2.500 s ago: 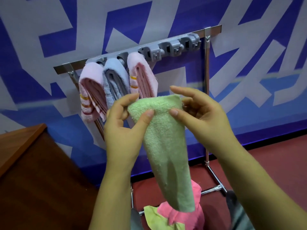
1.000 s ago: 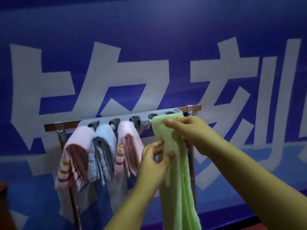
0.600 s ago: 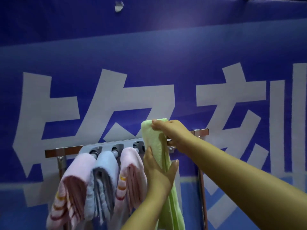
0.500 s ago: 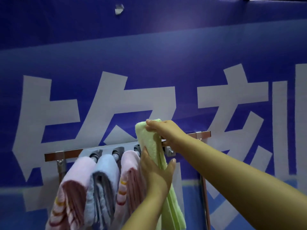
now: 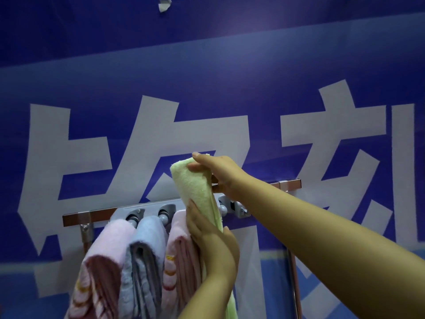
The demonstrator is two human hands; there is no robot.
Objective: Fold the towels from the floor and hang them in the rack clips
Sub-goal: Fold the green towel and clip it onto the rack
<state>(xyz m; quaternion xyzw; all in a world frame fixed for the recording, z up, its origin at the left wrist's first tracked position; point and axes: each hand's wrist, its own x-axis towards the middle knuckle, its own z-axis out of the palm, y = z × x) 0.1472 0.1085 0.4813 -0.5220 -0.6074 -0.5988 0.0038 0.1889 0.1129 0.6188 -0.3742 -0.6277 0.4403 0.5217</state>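
Note:
A folded light green towel (image 5: 194, 185) stands upright in front of the grey clip strip (image 5: 147, 209) on the rack bar (image 5: 92, 217). My right hand (image 5: 217, 172) pinches its folded top, which rises above the bar. My left hand (image 5: 211, 240) grips the towel lower down, just right of the hung towels. Three folded towels hang in the left clips: a pink one (image 5: 103, 254), a blue one (image 5: 143, 252) and a pink striped one (image 5: 178, 249). An unused grey clip (image 5: 232, 204) shows right of the green towel.
A blue wall banner with large white characters (image 5: 207, 134) fills the background close behind the rack. The rack's right upright post (image 5: 294, 284) runs down under my right forearm. The floor is out of view.
Both hands carried the green towel from chest height up to the rack, then shifted it left toward the clip beside the pink striped towel. The view tilted upward.

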